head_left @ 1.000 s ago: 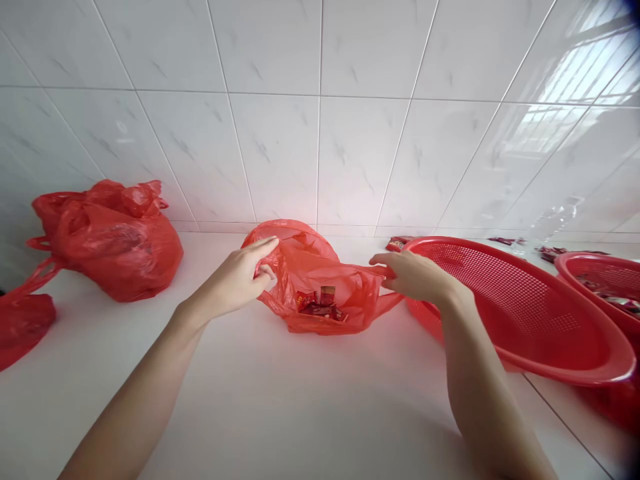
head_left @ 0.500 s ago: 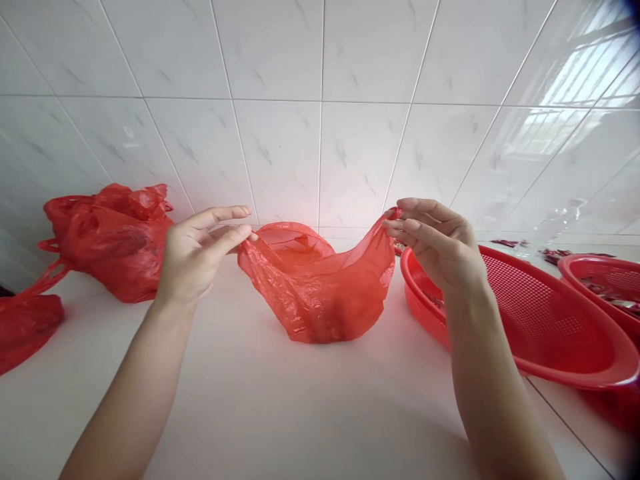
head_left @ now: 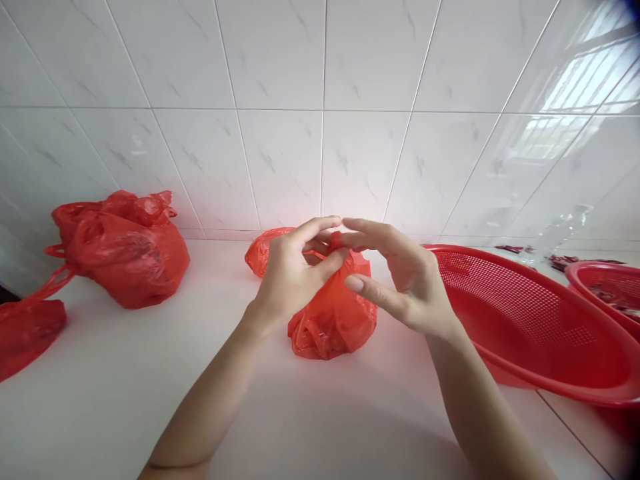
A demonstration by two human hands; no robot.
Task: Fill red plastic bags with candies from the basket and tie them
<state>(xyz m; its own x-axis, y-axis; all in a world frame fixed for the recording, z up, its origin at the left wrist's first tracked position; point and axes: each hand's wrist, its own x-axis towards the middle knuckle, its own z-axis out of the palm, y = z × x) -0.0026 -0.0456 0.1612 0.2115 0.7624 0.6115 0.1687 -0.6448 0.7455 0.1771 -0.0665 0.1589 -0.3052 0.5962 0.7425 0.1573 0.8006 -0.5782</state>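
A translucent red plastic bag (head_left: pixel 335 327) sits upright on the white surface, its top gathered into a narrow neck. My left hand (head_left: pixel 295 267) pinches that gathered top between thumb and fingers. From the other side my right hand (head_left: pixel 405 273) meets it, fingers stretched out and touching the bag's top, thumb apart in front of it. The two index fingertips nearly touch above the neck. Something bulges in the lower part of the bag, but what it is cannot be made out. Part of the neck is hidden behind my fingers.
Another red bag (head_left: pixel 267 250) lies behind, against the tiled wall. At left stand a full red bag (head_left: pixel 130 260) and a smaller red bag (head_left: pixel 35 327). A large red perforated basket (head_left: pixel 545 333) is at right, beside a second basket (head_left: pixel 610 273) and a clear bottle (head_left: pixel 560 230).
Both hands have moved inward from far apart and now meet over the bag. Its mouth, stretched wide before, is drawn together into a neck. My right thumb has parted from the fingers.
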